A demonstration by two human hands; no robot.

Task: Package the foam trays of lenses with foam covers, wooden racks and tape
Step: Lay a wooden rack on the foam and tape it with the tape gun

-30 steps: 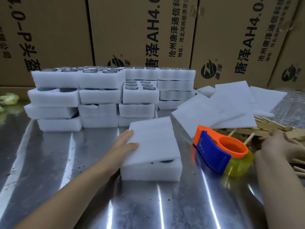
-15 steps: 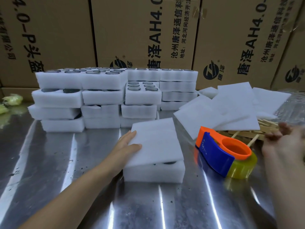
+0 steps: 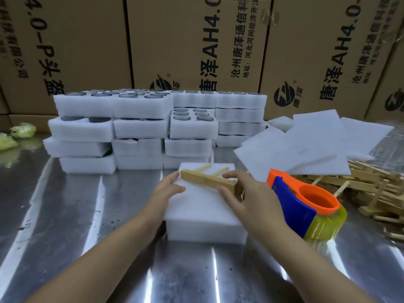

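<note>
Over the foam cover [image 3: 203,206], wooden rack [image 3: 205,179] between fingers [image 3: 235,174] of right hand [image 3: 248,201]

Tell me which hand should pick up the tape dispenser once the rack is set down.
Right. The tape dispenser lies just beside the right hand, which grips the wooden rack over the foam cover. The left hand rests on the cover's left edge, farther from it.
</note>
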